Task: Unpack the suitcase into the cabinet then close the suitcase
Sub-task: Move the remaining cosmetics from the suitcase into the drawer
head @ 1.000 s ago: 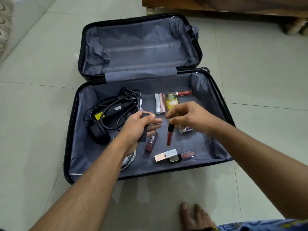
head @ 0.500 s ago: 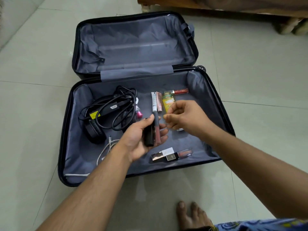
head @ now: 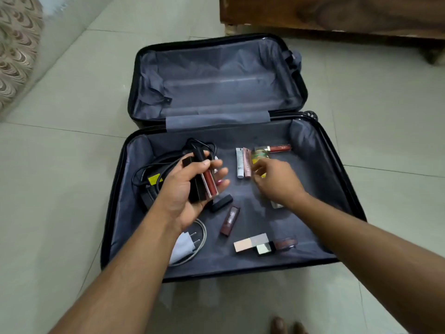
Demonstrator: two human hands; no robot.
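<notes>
A black suitcase (head: pixel 113 189) with grey lining lies open on the floor. My left hand (head: pixel 190 186) is palm up over its near half and holds a red lip gloss (head: pixel 210 180) and a black case (head: pixel 195 189), thumb pressed on them. My right hand (head: pixel 274 179) hovers, blurred, with loosely spread fingers over a yellow bottle (head: pixel 258 156) and holds nothing that shows. On the lining lie a white tube (head: pixel 239 162), a pink tube (head: pixel 247 165), a red gloss (head: pixel 279 148), a black lipstick (head: pixel 221 203), a maroon lipstick (head: pixel 230 220) and a gold compact (head: pixel 251 244).
Black cables (head: pixel 154 167) and a white plug (head: pixel 185 247) with a grey cord fill the case's left side. A wooden furniture base (head: pixel 337 15) stands at the back right. A patterned fabric (head: pixel 16 49) lies at far left. My bare foot (head: pixel 286 325) is near the bottom edge.
My right hand let go of the red lip gloss, which now lies in my left palm, and moved back toward the yellow bottle. My left hand shifted left and up.
</notes>
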